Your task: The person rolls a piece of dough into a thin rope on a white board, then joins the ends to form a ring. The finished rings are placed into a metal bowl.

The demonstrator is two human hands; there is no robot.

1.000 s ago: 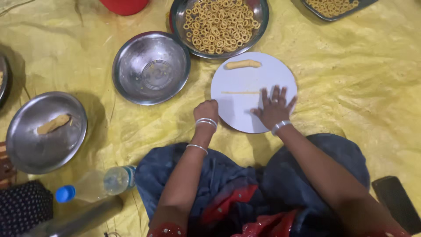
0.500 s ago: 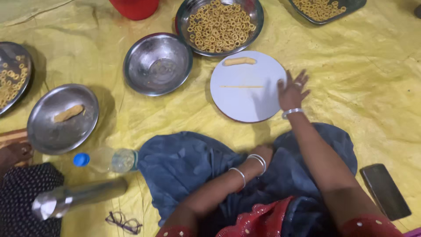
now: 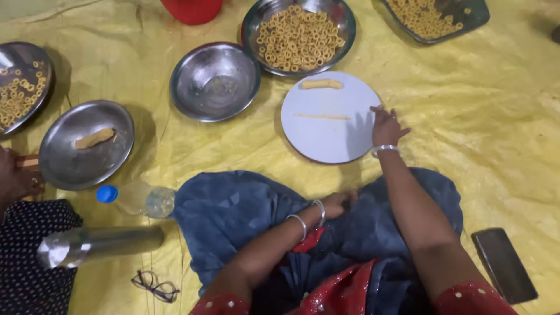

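1. A person seated on a yellow plastic floor sheet (image 3: pixel 490 128) rests the right hand (image 3: pixel 385 127) at the three-o'clock rim of a round white board (image 3: pixel 326 137), fingers (image 3: pixel 380 112) loosely spread and pointing toward twelve o'clock, pinching nothing.
2. On the board lies a thin rolled strand of pale dough (image 3: pixel 322 116), its long axis running from nine to three o'clock; its right end points toward the right hand but stops short of it.
3. Near the board's twelve-o'clock edge sits a short thick log of dough (image 3: pixel 321 84), also lying nine to three.
4. The left hand (image 3: pixel 339 203) lies in the lap on dark blue cloth (image 3: pixel 233 216), at six o'clock from the board, fingers curled inward; whether they pinch anything cannot be told.
5. At twelve o'clock from the board stands a round steel dish heaped with golden dough rings (image 3: pixel 298 36); at ten o'clock, an empty steel bowl (image 3: pixel 214 81).
6. Farther toward nine o'clock a flat steel plate (image 3: pixel 86 144) carries another dough log (image 3: pixel 95 138), lying tilted from eight to two o'clock.
7. A clear plastic bottle with a blue cap (image 3: pixel 137 198) and a steel cylinder (image 3: pixel 99 245) lie on the sheet at the lap's nine-o'clock side, with folded spectacles (image 3: pixel 154 287) below.
8. A dark flat phone (image 3: pixel 504 265) lies at the lap's three o'clock side.
9. Another person's hand (image 3: pixel 14 178) shows at the frame's left edge.
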